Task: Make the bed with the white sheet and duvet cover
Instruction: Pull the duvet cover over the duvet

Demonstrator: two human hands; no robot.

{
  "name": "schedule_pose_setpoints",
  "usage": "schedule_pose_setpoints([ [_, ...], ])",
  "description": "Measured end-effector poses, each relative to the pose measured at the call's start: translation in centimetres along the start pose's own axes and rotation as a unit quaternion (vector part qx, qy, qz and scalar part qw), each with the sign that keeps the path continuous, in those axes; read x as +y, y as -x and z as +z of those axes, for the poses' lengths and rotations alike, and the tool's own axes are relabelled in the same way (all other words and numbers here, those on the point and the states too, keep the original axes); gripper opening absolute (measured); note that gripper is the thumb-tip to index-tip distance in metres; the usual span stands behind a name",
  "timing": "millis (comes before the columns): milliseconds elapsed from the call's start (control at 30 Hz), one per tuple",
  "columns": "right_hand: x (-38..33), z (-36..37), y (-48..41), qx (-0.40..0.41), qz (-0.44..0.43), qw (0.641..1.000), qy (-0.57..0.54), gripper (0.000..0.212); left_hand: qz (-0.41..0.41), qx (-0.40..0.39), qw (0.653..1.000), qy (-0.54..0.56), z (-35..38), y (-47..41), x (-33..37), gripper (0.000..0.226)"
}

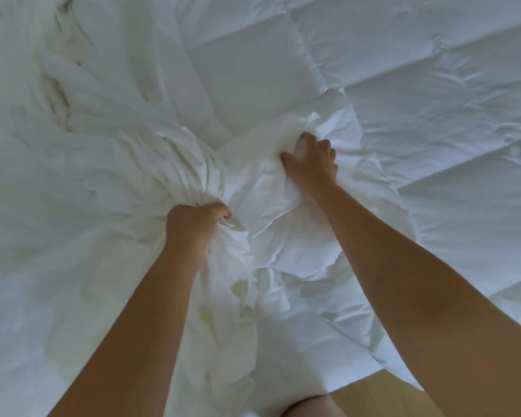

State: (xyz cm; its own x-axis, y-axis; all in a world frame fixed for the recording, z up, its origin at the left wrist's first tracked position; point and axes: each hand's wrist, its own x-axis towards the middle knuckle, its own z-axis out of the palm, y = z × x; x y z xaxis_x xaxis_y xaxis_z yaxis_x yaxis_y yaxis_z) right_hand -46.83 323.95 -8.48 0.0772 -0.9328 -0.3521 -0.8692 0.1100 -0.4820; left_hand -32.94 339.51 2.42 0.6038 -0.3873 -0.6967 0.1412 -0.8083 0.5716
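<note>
Head view looks down on the bed from one edge, with a strip of wood floor at 6 o'clock.

Left hand: clenched round a thick gathered rope of the cover, smooth cream-white cloth. The bunch passes through the fist. Its long axis runs from 5 o'clock below the fist up toward 11 o'clock, where it fans into loose heaps filling the left half of the view.

Right hand: fingers curled into a crumpled fold of the duvet, thumb out toward 9 o'clock. Reads as a grasp on an edge or corner fold; cannot tell which. The duvet is quilted, mostly flat, and spreads from that hand round 12 to 4 o'clock.

Key relation: the right hand sits at 1 o'clock from the left hand, farther from the body, near but apart, with puckered cloth between them. The cover's opening is not visible, so I cannot tell whether the duvet fold is inside the cover or just beside it.

Judgement: likely feeding the duvet into the cover, with the task well short of done and nothing spread smooth. The next move probably sends the right hand's fold toward 10 o'clock along the bunch while the left hand anchors the gather. Risk: the fold slips or twists in the bunch. The sheet cannot be picked out in all the white.
</note>
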Motion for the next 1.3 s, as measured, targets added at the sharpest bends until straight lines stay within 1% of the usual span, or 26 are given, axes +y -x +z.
schedule_pose_setpoints([
  [100, 1.4, -0.2, -1.5, 0.022, 0.019, 0.999, 0.017, 0.081, -0.003, 0.011, 1.000, -0.012, 2.9, -1.0, 0.5, 0.025],
  [167, 3.4, -0.9, -2.6, 0.018, 0.076, 0.997, 0.021, 0.095, 0.000, 0.019, 0.999, -0.045, 4.1, -2.0, 0.6, 0.030],
  [267, 6.9, -1.8, -3.4, -0.032, 0.176, 0.984, -0.010, 0.114, 0.019, 0.027, 0.994, -0.106, 5.3, -3.2, 0.3, 0.029],
  [333, 8.2, -1.6, -3.6, -0.036, 0.200, 0.979, -0.015, 0.122, 0.032, 0.032, 0.990, -0.134, 6.1, -3.7, 0.0, 0.026],
  [400, 8.5, -1.2, -3.8, -0.033, 0.190, 0.981, 0.014, 0.118, 0.036, 0.039, 0.988, -0.147, 6.6, -4.1, -0.4, 0.026],
  [433, 8.4, -1.1, -3.8, -0.038, 0.180, 0.983, 0.003, 0.108, 0.037, 0.040, 0.987, -0.152, 6.8, -4.1, -0.5, 0.026],
  [467, 8.1, -1.1, -3.7, -0.044, 0.167, 0.984, -0.041, 0.093, 0.034, 0.039, 0.987, -0.152, 6.7, -4.1, -0.6, 0.026],
  [533, 7.2, -1.3, -3.1, -0.040, 0.133, 0.977, -0.162, 0.058, 0.020, 0.025, 0.990, -0.135, 6.1, -4.0, -0.4, 0.025],
  [567, 6.4, -1.6, -2.3, -0.028, 0.112, 0.973, -0.198, 0.048, 0.013, 0.015, 0.992, -0.124, 5.1, -3.8, -0.3, 0.024],
  [600, 5.4, -2.0, -1.3, -0.013, 0.086, 0.973, -0.215, 0.043, 0.011, -0.001, 0.993, -0.115, 3.8, -3.4, -0.2, 0.023],
  [667, 2.7, -2.9, 1.2, 0.019, 0.010, 0.975, -0.223, 0.043, 0.015, -0.033, 0.992, -0.117, -0.2, -2.0, 0.0, 0.018],
  [733, -0.5, -3.9, 4.1, 0.040, -0.088, 0.978, -0.183, 0.054, -0.004, -0.032, 0.993, -0.111, -5.3, 0.2, 0.2, 0.022],
  [767, -2.2, -4.3, 5.6, 0.041, -0.140, 0.978, -0.149, 0.060, -0.023, -0.022, 0.994, -0.105, -8.0, 1.2, 0.3, 0.021],
  [833, -5.6, -4.7, 8.9, 0.009, -0.249, 0.966, -0.069, 0.065, -0.068, 0.017, 0.993, -0.096, -13.0, 2.5, 0.5, 0.009],
  [900, -9.1, -4.3, 13.1, -0.056, -0.370, 0.927, -0.027, 0.061, -0.093, 0.076, 0.989, -0.085, -17.5, 3.4, 0.2, 0.023],
  [967, -12.0, -2.9, 17.3, -0.150, -0.449, 0.879, -0.057, 0.052, -0.054, 0.116, 0.990, -0.053, -20.6, 3.8, -0.7, 0.042],
  [1000, -13.3, -1.8, 19.0, -0.194, -0.456, 0.864, -0.092, 0.048, -0.028, 0.110, 0.993, -0.029, -21.5, 4.0, -1.3, 0.041],
  [1033, -14.4, -0.8, 20.4, -0.228, -0.432, 0.862, -0.135, 0.046, -0.007, 0.093, 0.996, -0.009, -21.6, 4.3, -1.8, 0.033],
  [1067, -15.3, 0.2, 21.2, -0.249, -0.376, 0.874, -0.184, 0.050, 0.009, 0.075, 0.997, 0.008, -21.4, 4.1, -2.5, 0.021],
  [1100, -16.0, 1.1, 21.5, -0.256, -0.298, 0.888, -0.239, 0.055, 0.019, 0.061, 0.998, 0.019, -21.0, 4.0, -3.1, 0.009],
  [1133, -16.5, 1.9, 21.5, -0.259, -0.212, 0.896, -0.293, 0.060, 0.026, 0.051, 0.998, 0.023, -20.5, 3.5, -3.8, 0.008],
  [1167, -16.7, 2.7, 21.5, -0.270, -0.139, 0.895, -0.327, 0.068, 0.028, 0.045, 0.998, 0.027, -20.1, 2.7, -4.6, 0.016],
  [1200, -16.7, 3.4, 21.6, -0.281, -0.100, 0.895, -0.333, 0.077, 0.029, 0.041, 0.998, 0.034, -19.5, 2.1, -5.3, 0.024],
  [1233, -16.7, 4.1, 21.9, -0.285, -0.103, 0.904, -0.301, 0.083, 0.031, 0.039, 0.998, 0.041, -19.1, 1.7, -6.0, 0.031],
  [1267, -16.7, 4.8, 22.4, -0.281, -0.133, 0.917, -0.252, 0.081, 0.036, 0.037, 0.998, 0.046, -18.9, 1.3, -6.5, 0.034],
  [1300, -17.0, 5.4, 23.0, -0.257, -0.181, 0.929, -0.195, 0.067, 0.041, 0.034, 0.997, 0.051, -19.0, 1.1, -6.9, 0.033],
])
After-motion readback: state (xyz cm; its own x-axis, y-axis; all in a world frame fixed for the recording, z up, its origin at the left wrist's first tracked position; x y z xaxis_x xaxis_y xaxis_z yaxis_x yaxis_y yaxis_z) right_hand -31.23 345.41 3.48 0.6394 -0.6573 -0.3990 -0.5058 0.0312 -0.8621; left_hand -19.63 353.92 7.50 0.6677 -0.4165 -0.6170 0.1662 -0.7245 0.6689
